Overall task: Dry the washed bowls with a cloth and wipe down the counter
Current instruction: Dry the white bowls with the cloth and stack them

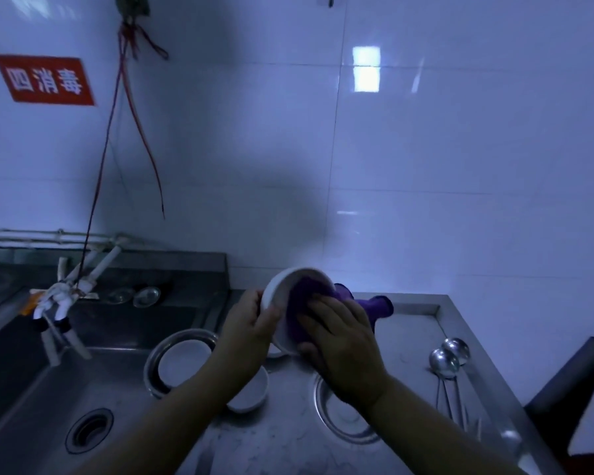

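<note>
Nearest, our right hand (340, 341) presses the purple cloth (309, 303) into the white bowl (282, 286), fingers gripping cloth. Left of it, our left hand (251, 323) clasps the tilted bowl's rim, above the steel counter (408, 337).

A stainless steel counter (408, 323) beside a sink carries two ladles (448, 363), a white bowl (251, 394) and a metal basin (340, 419).
</note>
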Demonstrator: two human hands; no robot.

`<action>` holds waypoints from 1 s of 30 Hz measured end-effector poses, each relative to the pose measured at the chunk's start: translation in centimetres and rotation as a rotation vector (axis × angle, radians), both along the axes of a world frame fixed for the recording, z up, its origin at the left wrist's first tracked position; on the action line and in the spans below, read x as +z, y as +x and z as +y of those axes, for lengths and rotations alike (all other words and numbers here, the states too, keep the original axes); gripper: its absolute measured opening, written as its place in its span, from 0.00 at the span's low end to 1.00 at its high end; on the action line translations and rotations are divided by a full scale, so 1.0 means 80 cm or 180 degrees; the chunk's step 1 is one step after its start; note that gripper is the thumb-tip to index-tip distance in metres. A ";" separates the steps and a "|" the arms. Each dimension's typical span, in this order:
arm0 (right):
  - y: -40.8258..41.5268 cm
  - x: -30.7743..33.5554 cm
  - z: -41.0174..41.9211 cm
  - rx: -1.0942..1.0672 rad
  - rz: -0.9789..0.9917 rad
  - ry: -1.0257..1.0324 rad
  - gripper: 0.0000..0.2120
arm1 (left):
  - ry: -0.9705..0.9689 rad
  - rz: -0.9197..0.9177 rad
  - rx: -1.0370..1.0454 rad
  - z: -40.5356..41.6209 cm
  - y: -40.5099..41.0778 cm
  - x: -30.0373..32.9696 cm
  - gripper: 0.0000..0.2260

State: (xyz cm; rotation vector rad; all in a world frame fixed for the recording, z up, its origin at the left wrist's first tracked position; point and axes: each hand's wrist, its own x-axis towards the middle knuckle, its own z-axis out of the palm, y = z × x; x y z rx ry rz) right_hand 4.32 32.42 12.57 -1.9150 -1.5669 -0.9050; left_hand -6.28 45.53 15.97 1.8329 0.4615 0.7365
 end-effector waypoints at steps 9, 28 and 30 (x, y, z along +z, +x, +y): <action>-0.047 -0.007 0.029 0.0083 0.0489 0.0430 0.17 | -0.0838 -0.0167 -0.0132 -0.010 0.014 0.016 0.06; -0.020 -0.010 0.023 0.0203 -0.0423 0.0548 0.15 | 0.0640 0.0234 -0.0638 0.012 0.031 0.042 0.09; -0.023 -0.009 0.027 0.0219 -0.0330 0.0618 0.15 | 0.0559 0.0152 -0.0560 0.013 0.033 0.040 0.06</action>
